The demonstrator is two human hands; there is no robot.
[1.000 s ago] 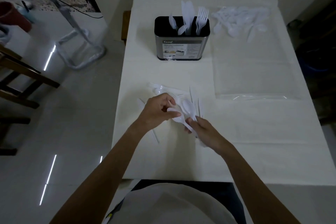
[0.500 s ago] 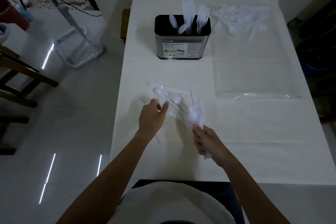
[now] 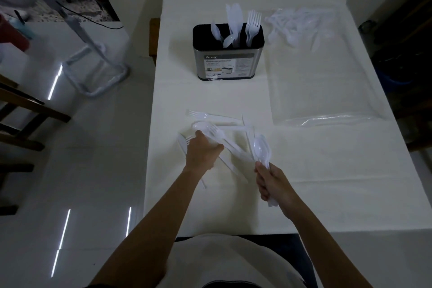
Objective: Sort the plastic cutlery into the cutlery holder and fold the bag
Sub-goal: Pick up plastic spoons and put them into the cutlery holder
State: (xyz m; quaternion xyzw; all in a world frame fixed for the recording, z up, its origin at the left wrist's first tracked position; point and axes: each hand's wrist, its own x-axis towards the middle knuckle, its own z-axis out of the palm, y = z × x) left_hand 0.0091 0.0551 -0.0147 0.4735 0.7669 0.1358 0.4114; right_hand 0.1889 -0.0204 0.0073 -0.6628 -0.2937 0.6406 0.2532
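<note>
In the head view the right hand (image 3: 272, 182) is clamped around the handles of a bunch of spoons (image 3: 261, 149), bowls standing above the fist. The left hand (image 3: 201, 153) lies fingers-down on the loose cutlery (image 3: 201, 126) just left of that bunch; whether it has pinched a piece cannot be told. With the cutlery holder (image 3: 228, 61) well beyond both hands and the bag (image 3: 327, 96) beyond and to the right, the slick handles could fan out or slip from the fist if another spoon is pushed in, and a tangled fork might drag neighbours along.
</note>
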